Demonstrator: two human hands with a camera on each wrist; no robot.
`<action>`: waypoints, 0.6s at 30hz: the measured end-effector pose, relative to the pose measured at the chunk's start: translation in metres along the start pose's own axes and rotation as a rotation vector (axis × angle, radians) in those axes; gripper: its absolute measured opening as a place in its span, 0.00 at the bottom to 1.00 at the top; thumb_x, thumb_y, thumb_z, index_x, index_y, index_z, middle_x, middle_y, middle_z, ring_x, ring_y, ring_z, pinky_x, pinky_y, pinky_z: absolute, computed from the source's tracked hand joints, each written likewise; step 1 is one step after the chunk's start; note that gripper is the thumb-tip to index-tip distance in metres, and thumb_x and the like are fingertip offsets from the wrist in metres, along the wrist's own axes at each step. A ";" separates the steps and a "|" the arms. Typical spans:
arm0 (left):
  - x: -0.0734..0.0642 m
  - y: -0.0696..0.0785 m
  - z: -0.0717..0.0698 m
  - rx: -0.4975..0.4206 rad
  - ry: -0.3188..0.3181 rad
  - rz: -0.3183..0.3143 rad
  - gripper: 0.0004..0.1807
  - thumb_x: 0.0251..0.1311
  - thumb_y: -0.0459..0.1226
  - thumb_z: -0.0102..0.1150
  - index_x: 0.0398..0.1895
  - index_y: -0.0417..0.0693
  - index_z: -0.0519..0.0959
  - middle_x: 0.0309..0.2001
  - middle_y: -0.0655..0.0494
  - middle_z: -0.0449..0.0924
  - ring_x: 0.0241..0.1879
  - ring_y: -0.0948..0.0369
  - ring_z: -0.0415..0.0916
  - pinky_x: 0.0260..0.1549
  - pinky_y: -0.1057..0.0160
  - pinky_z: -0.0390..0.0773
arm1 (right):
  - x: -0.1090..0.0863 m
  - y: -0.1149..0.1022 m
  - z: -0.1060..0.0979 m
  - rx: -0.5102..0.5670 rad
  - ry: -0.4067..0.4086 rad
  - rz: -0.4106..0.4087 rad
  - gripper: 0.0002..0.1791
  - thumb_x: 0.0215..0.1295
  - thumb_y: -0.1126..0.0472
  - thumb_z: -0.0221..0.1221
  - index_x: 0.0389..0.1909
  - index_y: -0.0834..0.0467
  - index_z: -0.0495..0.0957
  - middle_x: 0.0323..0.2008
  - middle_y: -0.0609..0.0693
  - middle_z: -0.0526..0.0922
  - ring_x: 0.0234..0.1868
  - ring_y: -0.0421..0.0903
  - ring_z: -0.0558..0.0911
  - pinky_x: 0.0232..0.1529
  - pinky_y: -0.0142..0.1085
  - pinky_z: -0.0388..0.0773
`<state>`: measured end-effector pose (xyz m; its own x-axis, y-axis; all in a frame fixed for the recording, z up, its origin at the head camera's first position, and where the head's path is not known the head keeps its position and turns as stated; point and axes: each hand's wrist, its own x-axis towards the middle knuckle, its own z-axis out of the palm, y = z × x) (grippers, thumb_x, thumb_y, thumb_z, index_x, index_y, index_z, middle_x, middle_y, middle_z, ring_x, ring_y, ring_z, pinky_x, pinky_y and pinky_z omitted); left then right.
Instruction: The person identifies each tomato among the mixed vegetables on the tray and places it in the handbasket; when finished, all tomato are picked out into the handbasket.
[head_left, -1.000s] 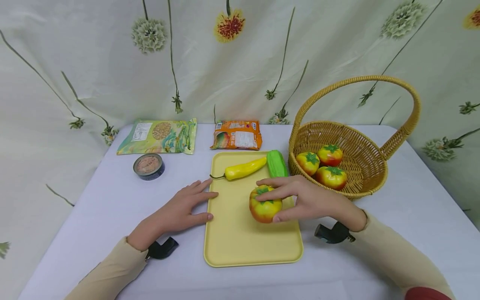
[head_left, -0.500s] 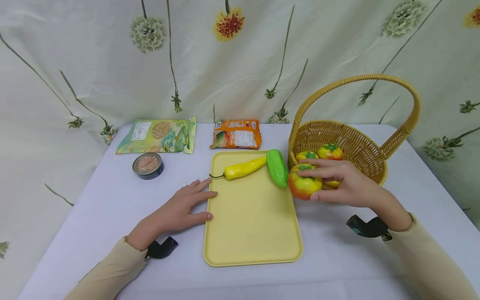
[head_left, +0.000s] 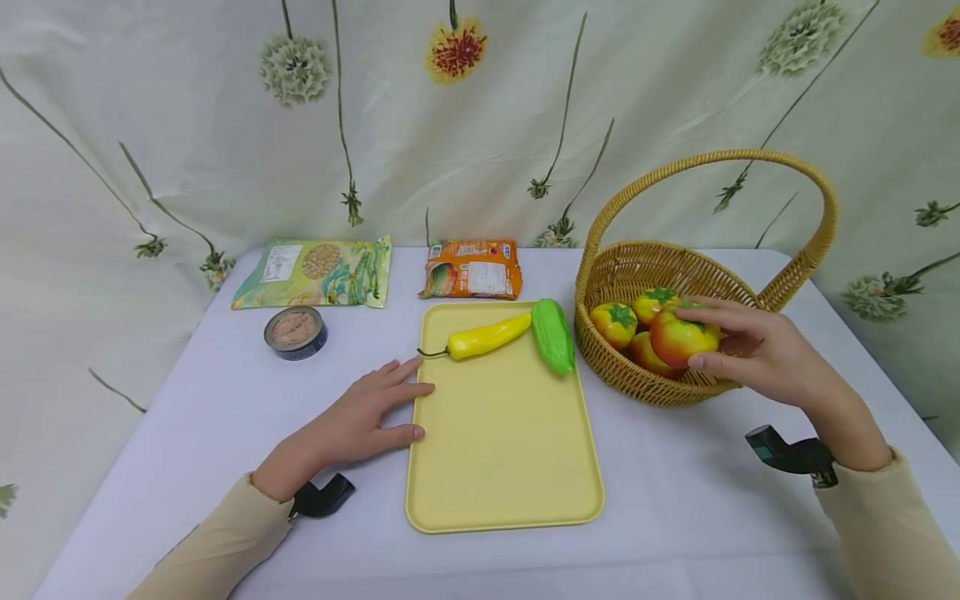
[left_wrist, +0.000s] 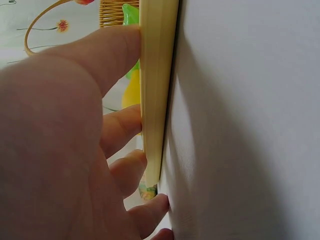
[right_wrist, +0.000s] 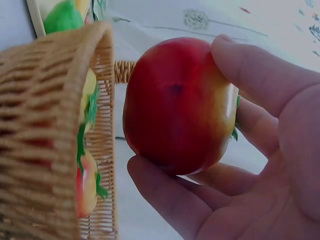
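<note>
My right hand (head_left: 765, 346) holds a red-and-yellow tomato (head_left: 682, 335) with green leaves over the wicker basket (head_left: 660, 387). In the right wrist view, thumb and fingers grip the tomato (right_wrist: 175, 110) above the basket rim (right_wrist: 92, 45). Several similar tomatoes, among them one (head_left: 615, 325) at the left, lie inside the basket, partly covered by the held one. Spread fingers of my left hand (head_left: 363, 421) touch the left edge of the yellow tray (head_left: 502, 450). The left wrist view shows fingertips at the tray's side (left_wrist: 157, 95).
A yellow pepper (head_left: 487, 337) and a green, elongated vegetable (head_left: 553, 337) lie at the tray's far end. Behind are a green bag (head_left: 322, 273) and an orange packet (head_left: 472, 269). A round can (head_left: 296, 332) stands left. The basket's tall handle (head_left: 712, 162) arches above it.
My right hand has lifted the tomato off the tray and carried it right, over the basket. My left hand has stayed at the tray's edge.
</note>
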<state>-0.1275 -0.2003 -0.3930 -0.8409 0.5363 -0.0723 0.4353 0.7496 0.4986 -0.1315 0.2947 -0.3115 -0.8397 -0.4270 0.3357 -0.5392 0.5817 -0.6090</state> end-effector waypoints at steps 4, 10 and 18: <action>0.000 0.000 0.000 0.000 -0.002 0.003 0.33 0.65 0.52 0.65 0.71 0.52 0.74 0.81 0.46 0.56 0.79 0.34 0.49 0.73 0.28 0.53 | -0.002 0.011 -0.006 0.011 0.028 0.055 0.28 0.59 0.74 0.69 0.62 0.65 0.78 0.62 0.22 0.70 0.55 0.20 0.74 0.46 0.13 0.76; 0.001 0.001 0.001 -0.003 -0.002 -0.004 0.33 0.64 0.52 0.66 0.70 0.52 0.74 0.81 0.46 0.56 0.79 0.34 0.49 0.73 0.28 0.53 | 0.000 0.022 -0.012 -0.056 0.059 0.133 0.28 0.62 0.70 0.68 0.64 0.64 0.77 0.61 0.30 0.70 0.52 0.18 0.71 0.45 0.09 0.72; -0.001 0.002 -0.001 0.002 0.006 0.007 0.32 0.64 0.52 0.65 0.70 0.52 0.75 0.80 0.45 0.57 0.78 0.33 0.50 0.72 0.27 0.54 | 0.001 0.031 -0.015 -0.111 0.070 0.231 0.28 0.65 0.66 0.67 0.66 0.64 0.75 0.65 0.68 0.74 0.48 0.17 0.67 0.44 0.06 0.67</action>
<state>-0.1259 -0.1996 -0.3915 -0.8396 0.5395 -0.0640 0.4418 0.7466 0.4974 -0.1503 0.3228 -0.3190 -0.9416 -0.2276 0.2481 -0.3334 0.7322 -0.5939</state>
